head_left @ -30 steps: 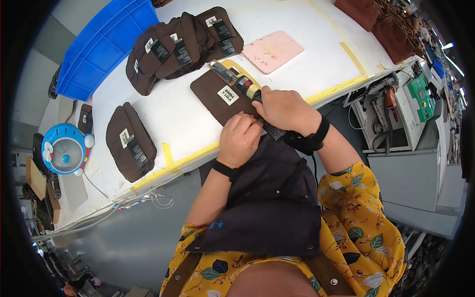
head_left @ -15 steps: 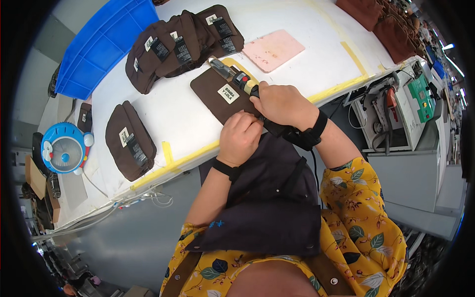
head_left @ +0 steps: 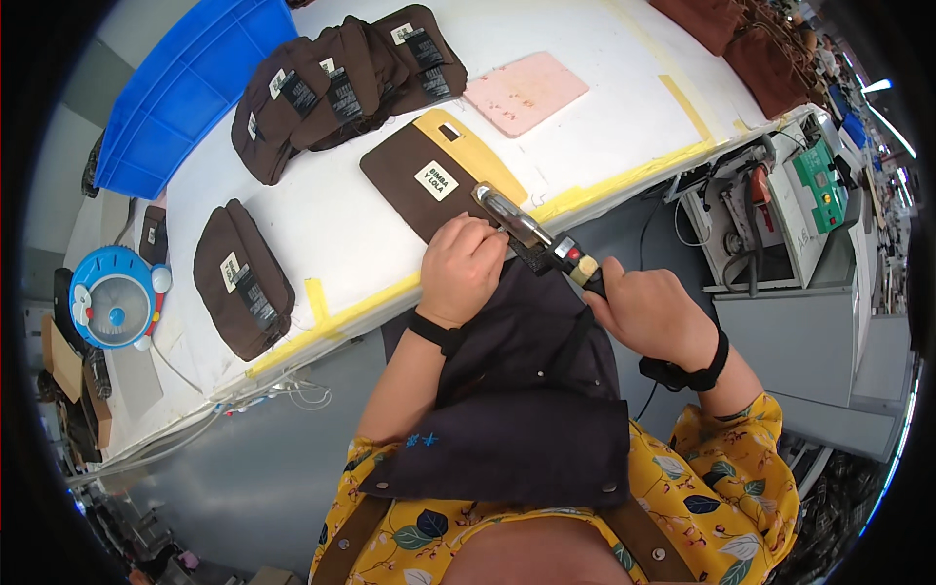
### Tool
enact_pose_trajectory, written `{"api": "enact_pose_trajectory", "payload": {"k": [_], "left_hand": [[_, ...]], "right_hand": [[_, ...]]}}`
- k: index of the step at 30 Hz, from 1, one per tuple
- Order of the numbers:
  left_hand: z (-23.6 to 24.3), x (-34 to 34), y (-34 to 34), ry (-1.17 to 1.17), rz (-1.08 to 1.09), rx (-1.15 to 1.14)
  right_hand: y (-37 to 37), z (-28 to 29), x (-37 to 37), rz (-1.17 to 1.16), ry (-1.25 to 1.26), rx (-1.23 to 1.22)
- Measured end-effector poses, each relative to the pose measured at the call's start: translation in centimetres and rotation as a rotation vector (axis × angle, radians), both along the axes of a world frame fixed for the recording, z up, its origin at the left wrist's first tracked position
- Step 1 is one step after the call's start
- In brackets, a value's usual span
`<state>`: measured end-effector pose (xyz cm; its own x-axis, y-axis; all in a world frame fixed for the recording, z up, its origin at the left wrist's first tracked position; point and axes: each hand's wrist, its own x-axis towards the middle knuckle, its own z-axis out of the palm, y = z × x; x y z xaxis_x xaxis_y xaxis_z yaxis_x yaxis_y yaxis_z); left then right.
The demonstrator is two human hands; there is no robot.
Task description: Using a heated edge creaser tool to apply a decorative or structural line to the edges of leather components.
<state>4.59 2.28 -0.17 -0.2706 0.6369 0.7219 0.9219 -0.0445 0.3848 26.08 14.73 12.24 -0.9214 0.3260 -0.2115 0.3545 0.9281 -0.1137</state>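
Tabletop [head_left: 336,219] | brown cloth [head_left: 397,175] (lettered label [head_left: 436,181]) | left fingers [head_left: 470,234] pinching cloth | right fingers [head_left: 615,277] gripping tool [head_left: 532,230]

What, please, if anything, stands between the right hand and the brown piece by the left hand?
Only the tool the right hand holds; its metal end overlaps the brown piece in this view, near the left hand. Nothing else shows.

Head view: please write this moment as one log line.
left grip: on brown fabric; right grip: holds handheld tool; pink board: on table
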Motion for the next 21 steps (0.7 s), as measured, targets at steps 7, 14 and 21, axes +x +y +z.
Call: {"api": "enact_pose_trajectory", "payload": {"k": [7, 14, 21], "left_hand": [[0.0, 0.1, 0.0, 0.001, -0.009, -0.006], [0.3, 0.0, 0.3, 0.017, -0.014, -0.027], [0.1, -0.1, 0.0, 0.016, -0.005, -0.024]], "right_hand": [[2.6, -2.7, -9.3, 0.021, 0.179, -0.058], [4.4, -4.0, -14.2, 0.043, 0.201, -0.100], [3.9, -2.8, -9.7, 0.001, 0.113, -0.107]]}}
